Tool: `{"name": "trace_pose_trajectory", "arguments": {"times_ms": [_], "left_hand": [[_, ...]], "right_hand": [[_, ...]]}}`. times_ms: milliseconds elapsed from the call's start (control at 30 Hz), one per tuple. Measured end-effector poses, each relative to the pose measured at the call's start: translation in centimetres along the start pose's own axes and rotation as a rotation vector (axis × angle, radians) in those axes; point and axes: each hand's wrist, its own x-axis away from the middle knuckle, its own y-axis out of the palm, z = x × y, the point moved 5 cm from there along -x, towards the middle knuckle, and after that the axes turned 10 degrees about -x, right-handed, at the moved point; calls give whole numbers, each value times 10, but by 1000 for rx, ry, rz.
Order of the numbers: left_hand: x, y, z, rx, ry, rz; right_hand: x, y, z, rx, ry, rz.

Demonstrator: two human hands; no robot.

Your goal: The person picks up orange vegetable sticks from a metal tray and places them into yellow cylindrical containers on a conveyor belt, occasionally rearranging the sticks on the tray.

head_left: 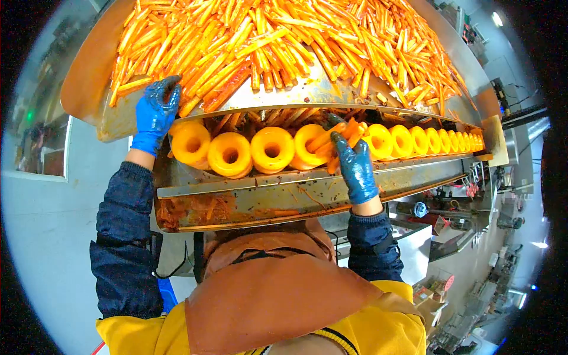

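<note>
My left hand [155,115], in a blue glove with dark, wet fingertips, is at the near left edge of the metal tray [319,86]. Its fingers are curved and apart, beside the orange sauce-coated sticks [207,50] heaped there; nothing shows between them. My right hand [355,168], also gloved in blue, grips several orange sticks [350,135] between thumb and fingers. Those sticks slant into or against the opening of a yellow ring-shaped cup [303,155]; how deep they reach is hidden. More yellow cups [272,149] stand in a row to both sides.
Below the cups runs a metal trough [260,201] with reddish residue and scraps. More sticks lie in the shadowed gap behind the cups. A pale block [496,140] closes the row's right end. Boxes [431,299] and equipment stand on the floor to the right.
</note>
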Motion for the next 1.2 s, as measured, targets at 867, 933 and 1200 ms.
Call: {"name": "trace_pose_trajectory", "arguments": {"times_ms": [867, 933, 1200], "left_hand": [[0, -4, 2, -13, -23, 12], [1, -4, 3, -23, 26, 62], [1, -4, 2, -78, -4, 60]], "right_hand": [[12, 76, -17, 277, -288, -287], [-4, 74, -39, 217, -279, -380], [-155, 150, -84, 920, -349, -323]]}}
